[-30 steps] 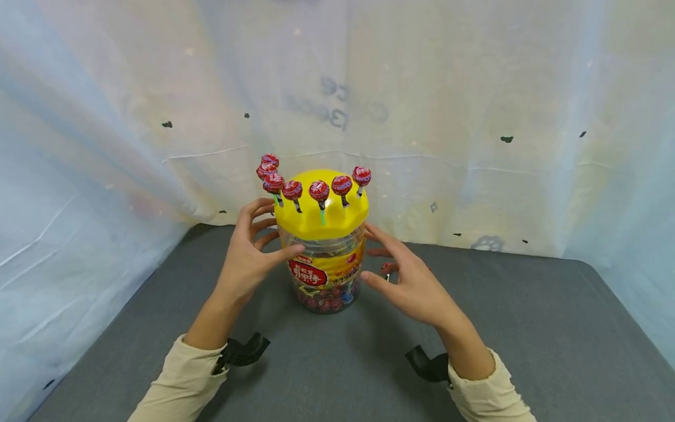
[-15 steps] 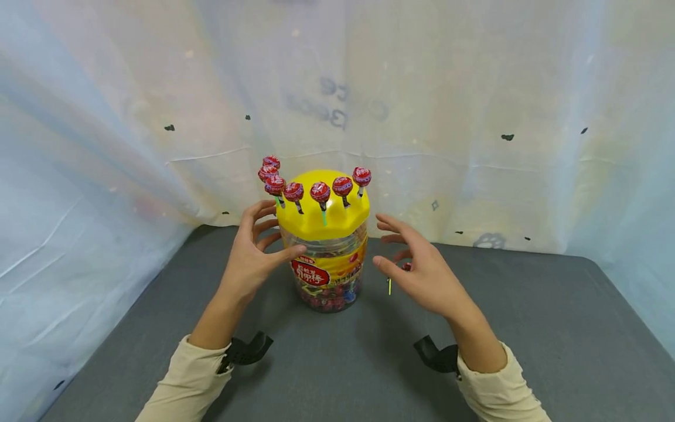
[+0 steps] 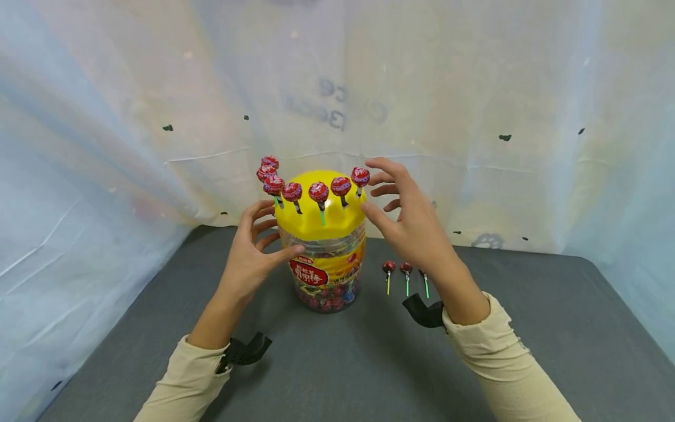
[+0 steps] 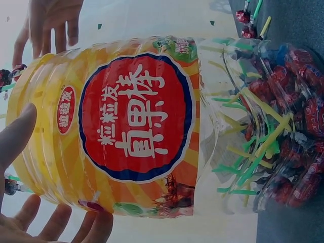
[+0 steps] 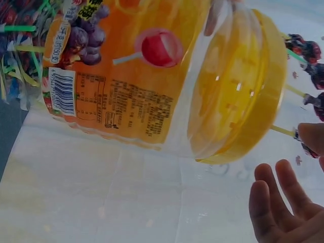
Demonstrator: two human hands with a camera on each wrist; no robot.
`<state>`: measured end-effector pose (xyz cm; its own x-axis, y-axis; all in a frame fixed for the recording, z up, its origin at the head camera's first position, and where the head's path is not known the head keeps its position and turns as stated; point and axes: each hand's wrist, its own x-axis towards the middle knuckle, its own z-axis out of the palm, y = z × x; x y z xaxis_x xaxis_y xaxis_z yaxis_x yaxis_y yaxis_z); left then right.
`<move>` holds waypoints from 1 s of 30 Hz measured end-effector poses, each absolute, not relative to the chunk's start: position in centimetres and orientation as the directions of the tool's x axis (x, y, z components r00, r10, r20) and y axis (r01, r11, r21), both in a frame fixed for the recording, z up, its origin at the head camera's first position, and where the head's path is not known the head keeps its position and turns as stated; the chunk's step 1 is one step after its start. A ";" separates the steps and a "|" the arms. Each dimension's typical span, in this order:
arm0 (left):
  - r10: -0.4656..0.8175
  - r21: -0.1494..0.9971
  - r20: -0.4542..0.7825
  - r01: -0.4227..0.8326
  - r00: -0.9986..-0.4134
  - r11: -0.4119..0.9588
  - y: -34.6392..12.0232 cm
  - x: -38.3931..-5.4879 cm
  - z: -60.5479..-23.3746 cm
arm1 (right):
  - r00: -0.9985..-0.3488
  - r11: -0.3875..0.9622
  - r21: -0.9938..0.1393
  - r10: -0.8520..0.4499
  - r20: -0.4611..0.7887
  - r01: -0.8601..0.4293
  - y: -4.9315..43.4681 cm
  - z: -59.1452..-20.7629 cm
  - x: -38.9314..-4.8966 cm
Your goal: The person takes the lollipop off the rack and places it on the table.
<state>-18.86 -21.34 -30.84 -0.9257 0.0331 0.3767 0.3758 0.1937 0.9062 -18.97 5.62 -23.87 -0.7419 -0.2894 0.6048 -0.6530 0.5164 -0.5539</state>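
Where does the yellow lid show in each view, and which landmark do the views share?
Head: yellow lid, slightly left of centre.
Left wrist: yellow lid, near the left edge.
Right wrist: yellow lid, upper right.
Shared landmark: the jar that it caps.

One jar (image 3: 329,266), seven lollipops (image 3: 319,191) atop

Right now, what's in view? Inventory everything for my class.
Round plastic jar: one, clear, yellow label, on tabletop
Domed plastic lid: one, yellow, atop jar
Round wrapped lollipops: seven visible, red, on lid
Loose wrapped lollipops: three visible, red, right of jar
Wrapped candies: many, mostly red, inside jar
Flat tabletop: one, grey, under jar
Hanging sheeting: count unclear, whitish, around tabletop
Curved wrist pieces: two, black, at wrists
Long sleeves: two, cream, on forearms
Left hand: one, bare, holding jar's left side
Right hand: one, bare, beside lid's right edge
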 end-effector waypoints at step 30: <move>0.029 0.896 0.391 0.388 -0.920 0.218 -21.2 -18.6 -30.3 | -0.639 0.546 -0.432 -0.271 0.720 -0.718 4.6 -23.7 -20.2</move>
<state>-18.57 -21.18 -30.29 -0.9200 0.0293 0.3909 0.3876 0.2183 0.8956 -20.22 4.62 -23.71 -0.6389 -0.2708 0.7200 -0.7179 0.5463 -0.4315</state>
